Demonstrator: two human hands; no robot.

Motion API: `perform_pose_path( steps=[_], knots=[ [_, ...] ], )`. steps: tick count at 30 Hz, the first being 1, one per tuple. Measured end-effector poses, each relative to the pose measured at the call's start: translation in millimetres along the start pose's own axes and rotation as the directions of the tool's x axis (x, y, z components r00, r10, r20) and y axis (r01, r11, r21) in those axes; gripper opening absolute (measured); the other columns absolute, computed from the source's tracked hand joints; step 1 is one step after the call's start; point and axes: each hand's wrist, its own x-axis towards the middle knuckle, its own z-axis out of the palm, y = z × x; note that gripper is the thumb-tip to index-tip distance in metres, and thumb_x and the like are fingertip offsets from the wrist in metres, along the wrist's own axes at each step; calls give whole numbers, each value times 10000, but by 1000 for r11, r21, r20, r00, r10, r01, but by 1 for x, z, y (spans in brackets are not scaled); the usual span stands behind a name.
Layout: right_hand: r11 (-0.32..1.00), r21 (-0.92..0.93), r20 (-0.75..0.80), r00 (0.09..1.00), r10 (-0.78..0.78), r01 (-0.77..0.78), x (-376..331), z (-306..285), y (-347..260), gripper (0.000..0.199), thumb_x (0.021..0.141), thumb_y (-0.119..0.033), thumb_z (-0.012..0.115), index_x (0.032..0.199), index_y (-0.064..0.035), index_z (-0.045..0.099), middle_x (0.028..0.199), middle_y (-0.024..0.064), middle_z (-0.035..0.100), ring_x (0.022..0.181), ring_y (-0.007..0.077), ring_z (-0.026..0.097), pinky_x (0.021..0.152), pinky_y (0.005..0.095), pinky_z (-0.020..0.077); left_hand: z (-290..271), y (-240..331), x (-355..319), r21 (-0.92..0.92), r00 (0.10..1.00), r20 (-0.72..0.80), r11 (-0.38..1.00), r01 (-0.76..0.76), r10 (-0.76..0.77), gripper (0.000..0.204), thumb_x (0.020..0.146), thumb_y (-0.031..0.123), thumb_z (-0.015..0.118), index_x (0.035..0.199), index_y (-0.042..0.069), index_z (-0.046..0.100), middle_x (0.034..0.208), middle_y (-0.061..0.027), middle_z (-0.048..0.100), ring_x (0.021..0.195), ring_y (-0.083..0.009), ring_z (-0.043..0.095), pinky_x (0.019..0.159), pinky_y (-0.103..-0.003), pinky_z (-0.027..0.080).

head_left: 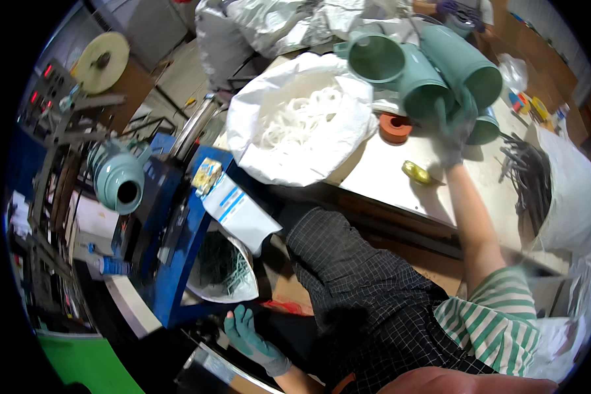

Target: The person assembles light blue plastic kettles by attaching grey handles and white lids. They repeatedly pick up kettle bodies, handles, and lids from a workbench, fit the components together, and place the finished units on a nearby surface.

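Note:
My right hand [454, 128], in a grey and teal glove, reaches over the white table [381, 177] to the mouths of several green jug-shaped hollow bodies [421, 82]. Motion smears its fingers, so whether they grip a rim cannot be made out. Close by are a reddish-brown tape roll [395, 129] and a shiny yellow-green wrapped item [416, 172]. Low in the view, my left hand [253, 341] wears a similar glove, with its fingers stretched out and nothing in them. It hovers below a white bag [248, 289] of dark green strips.
A large white sack [243, 141] of white rings stands at the table's left. A blue-framed machine [171, 289] carries another green body [119, 177]. Dark strips [528, 174] spill from a sack at right. Another person's purple-gloved hand [448, 8] shows at the far side.

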Motion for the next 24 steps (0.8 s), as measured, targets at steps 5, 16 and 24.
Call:
perform_pose_path(
  steps=[5, 16, 24],
  knots=[
    [833, 524, 481, 869, -118, -177, -132, -21, -126, 644, 924, -113, 786, 1481, 12, 487, 1476, 198, 543, 1339, 353, 538, 1153, 449, 425, 16, -12, 12, 39, 996, -58, 997, 73, -71, 385, 1081, 76, 540, 1454, -19, 527, 1338, -111, 642, 1202, -204, 633, 1068, -323, 493],
    [219, 850, 254, 8, -967, -479, -238, -127, -340, 536, 913, -243, 773, 1393, -67, 615, 1263, 193, 653, 1160, 389, 629, 1016, 478, 494, -134, -119, -51, 652, 792, -602, 639, 409, 107, 629, 946, 470, 734, 1278, -44, 590, 1253, -261, 618, 1146, -406, 600, 1017, -464, 479],
    [473, 299, 565, -246, -788, -828, -321, -99, -306, 456, 955, -116, 759, 1379, -18, 623, 1192, 109, 692, 1038, 177, 680, 925, 320, 552, -224, -193, -204, 279, 353, -895, 277, 920, -273, 765, 928, 627, 681, 1328, -18, 583, 1306, -264, 610, 1289, -412, 543, 1113, -482, 418]
  ],
)
